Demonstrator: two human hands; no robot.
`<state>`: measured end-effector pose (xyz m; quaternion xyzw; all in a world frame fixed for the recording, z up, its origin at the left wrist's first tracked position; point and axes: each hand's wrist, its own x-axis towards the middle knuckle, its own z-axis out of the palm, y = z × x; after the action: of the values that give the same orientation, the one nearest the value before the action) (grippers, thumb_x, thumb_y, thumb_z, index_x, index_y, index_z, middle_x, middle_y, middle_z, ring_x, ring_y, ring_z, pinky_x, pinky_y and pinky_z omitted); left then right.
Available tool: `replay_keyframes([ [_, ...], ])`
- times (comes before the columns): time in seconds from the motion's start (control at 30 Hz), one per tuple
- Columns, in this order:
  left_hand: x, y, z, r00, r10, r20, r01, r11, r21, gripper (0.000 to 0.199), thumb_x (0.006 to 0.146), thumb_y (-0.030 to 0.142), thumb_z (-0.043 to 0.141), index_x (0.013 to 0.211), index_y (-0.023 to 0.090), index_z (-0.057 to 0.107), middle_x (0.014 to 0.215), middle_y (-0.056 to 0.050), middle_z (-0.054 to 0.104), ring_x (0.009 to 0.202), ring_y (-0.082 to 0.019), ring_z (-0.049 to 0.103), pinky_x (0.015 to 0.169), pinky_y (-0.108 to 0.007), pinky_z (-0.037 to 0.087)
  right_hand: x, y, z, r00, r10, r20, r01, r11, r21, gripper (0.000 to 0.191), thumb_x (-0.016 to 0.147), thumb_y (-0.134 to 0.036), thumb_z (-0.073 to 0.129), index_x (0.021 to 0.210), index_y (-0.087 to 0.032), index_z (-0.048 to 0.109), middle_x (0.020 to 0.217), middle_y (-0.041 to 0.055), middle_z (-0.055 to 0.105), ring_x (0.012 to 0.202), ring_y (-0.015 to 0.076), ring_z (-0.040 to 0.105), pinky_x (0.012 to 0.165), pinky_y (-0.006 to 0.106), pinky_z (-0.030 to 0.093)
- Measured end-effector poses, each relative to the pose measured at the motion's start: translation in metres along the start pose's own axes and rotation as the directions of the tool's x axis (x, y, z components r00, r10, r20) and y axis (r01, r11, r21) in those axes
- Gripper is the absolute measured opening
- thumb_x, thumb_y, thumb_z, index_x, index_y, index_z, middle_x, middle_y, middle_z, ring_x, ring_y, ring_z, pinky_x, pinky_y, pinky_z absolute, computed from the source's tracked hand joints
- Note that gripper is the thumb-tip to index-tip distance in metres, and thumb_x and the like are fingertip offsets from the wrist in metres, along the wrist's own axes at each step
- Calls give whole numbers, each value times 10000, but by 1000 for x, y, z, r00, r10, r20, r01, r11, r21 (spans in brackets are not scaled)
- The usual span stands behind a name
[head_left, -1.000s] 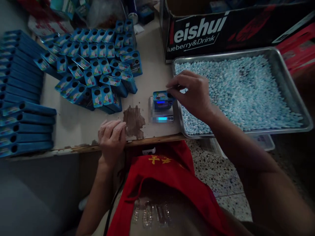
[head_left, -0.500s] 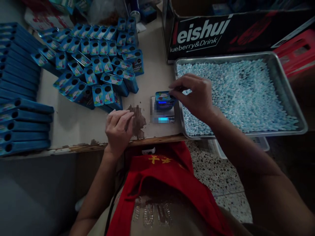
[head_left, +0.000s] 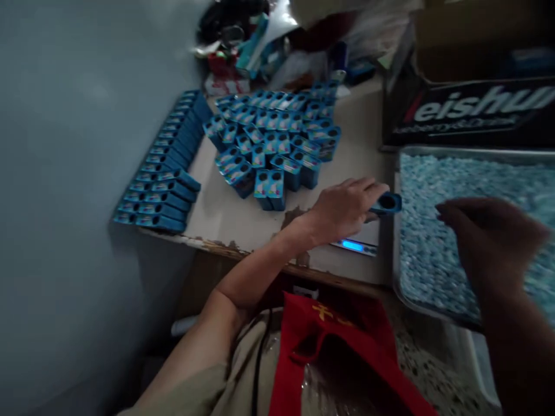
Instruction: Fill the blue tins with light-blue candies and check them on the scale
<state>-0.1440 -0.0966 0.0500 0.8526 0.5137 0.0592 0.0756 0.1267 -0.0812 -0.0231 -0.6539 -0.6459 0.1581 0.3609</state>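
My left hand (head_left: 344, 208) reaches across the small digital scale (head_left: 355, 247), its fingers closed on a small blue candy box (head_left: 392, 203) with a round dark hole in its top. The scale's display glows blue, and my hand and forearm hide part of its plate. Over the metal tray (head_left: 396, 231) of pale blue, wrapped-looking candies (head_left: 427, 254), my right hand (head_left: 498, 237) hovers, smeared by motion. Its thumb and fingertips are pinched together, but whatever is between them is too blurred to make out.
Many similar blue boxes (head_left: 271, 138) stand grouped on the table, and more are stacked in rows (head_left: 169, 162) along the wall at left. A black carton (head_left: 472, 110) stands behind the tray. Bags and clutter (head_left: 269, 46) lie at the back.
My view has swung left. My left hand has moved right and taken hold of the box on the scale. My right hand has drawn away from that box to over the tray.
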Motion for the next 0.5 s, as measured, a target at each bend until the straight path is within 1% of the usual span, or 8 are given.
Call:
replay_keyframes([
  [0.1,-45,-51,-59,957,-173,-231,170,985,-35,291,1191,384,658,1071,130,732,1580,-6,723,1469,-162,703,1187,-393,598,-11,-9,1,996,82,34,-83,996,39,104,876,-446,821,784,-460,775,997,170,865,981,431,831,844,632,549],
  [0.17,-87,-112,-98,852,-305,-426,326,945,-25,388,1140,475,723,1231,98,739,1505,-53,757,1419,-204,740,1150,-437,619,-15,-29,2,991,7,131,-17,997,79,104,887,-417,813,816,-477,766,1006,143,871,961,428,831,865,635,570],
  [0.23,-124,-188,-125,715,-413,-565,507,862,12,653,1048,578,803,1348,7,700,1409,-101,787,1354,-293,772,1143,-511,614,-13,-55,10,962,-143,232,113,984,139,128,915,-351,785,906,-478,783,962,108,863,892,411,830,855,615,603],
  [0.27,-138,-227,-132,664,-470,-582,571,821,-12,728,1034,598,807,1371,-34,678,1361,-104,799,1323,-307,780,1125,-502,618,-11,-70,18,925,-240,294,198,966,167,158,948,-320,757,980,-468,800,958,99,860,861,395,826,841,596,616],
  [0.33,-157,-296,-135,570,-579,-583,646,754,-117,683,1044,568,810,1282,-62,695,1280,-97,821,1208,-245,792,1062,-403,632,-2,-101,40,810,-427,402,386,904,183,230,1028,-277,679,1143,-405,831,1011,113,856,832,358,814,803,545,618],
  [0.4,-167,-345,-126,522,-649,-553,655,720,-227,562,1003,413,885,1257,-57,710,1283,-97,836,1118,-160,768,995,-275,620,8,-132,68,692,-543,475,552,823,137,300,1084,-252,616,1275,-314,840,1122,141,846,871,332,806,763,488,593],
  [0.43,-171,-362,-120,517,-670,-532,650,712,-265,515,978,324,901,1280,-48,714,1289,-84,843,1086,-127,754,966,-223,606,12,-147,83,644,-584,494,623,775,105,319,1091,-244,616,1316,-285,837,1177,144,834,918,325,803,754,459,578],
  [0.5,-177,-380,-107,559,-678,-478,632,721,-284,503,940,191,884,1363,-18,709,1309,-42,850,1052,-83,735,933,-153,580,21,-175,110,553,-651,520,746,665,41,331,1067,-208,655,1337,-271,836,1233,130,806,1030,319,780,781,414,553],
])
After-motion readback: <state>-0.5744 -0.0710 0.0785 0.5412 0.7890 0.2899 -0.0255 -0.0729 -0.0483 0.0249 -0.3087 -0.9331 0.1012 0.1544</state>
